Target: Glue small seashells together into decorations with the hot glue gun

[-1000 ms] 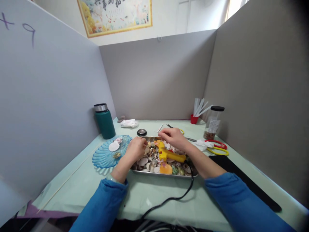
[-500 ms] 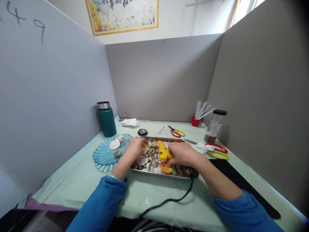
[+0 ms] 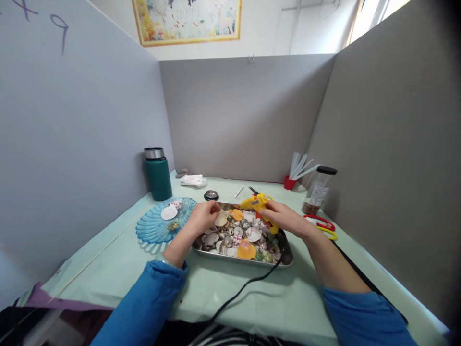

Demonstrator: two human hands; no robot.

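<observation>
My right hand point(image 3: 284, 217) is wrapped round a yellow hot glue gun point(image 3: 256, 202), its nozzle pointing left over the back of a metal tray point(image 3: 223, 258). Seashells of many kinds fill this tray, among them an orange scallop shell point(image 3: 247, 250) at the front. At the tray's left end, the fingers of my left hand point(image 3: 202, 218) pinch a beige shell point(image 3: 222, 219); the fingertips are partly hidden. A blue scalloped glass plate point(image 3: 149, 228) lies left of that hand, bearing a white shell point(image 3: 169, 213) and a couple of small pieces.
The glue gun's black cord point(image 3: 245, 287) runs across the tray to the table's front edge. A green bottle point(image 3: 157, 174) stands back left. On the right are a clear jar point(image 3: 319, 192), a red cup of glue sticks point(image 3: 290, 183) and red-and-yellow scissors point(image 3: 320, 222). Grey partitions enclose the table.
My right hand has lifted the glue gun and turned it so the nozzle points left. My left hand has stayed at the tray's left end, where a beige shell now shows at its fingertips.
</observation>
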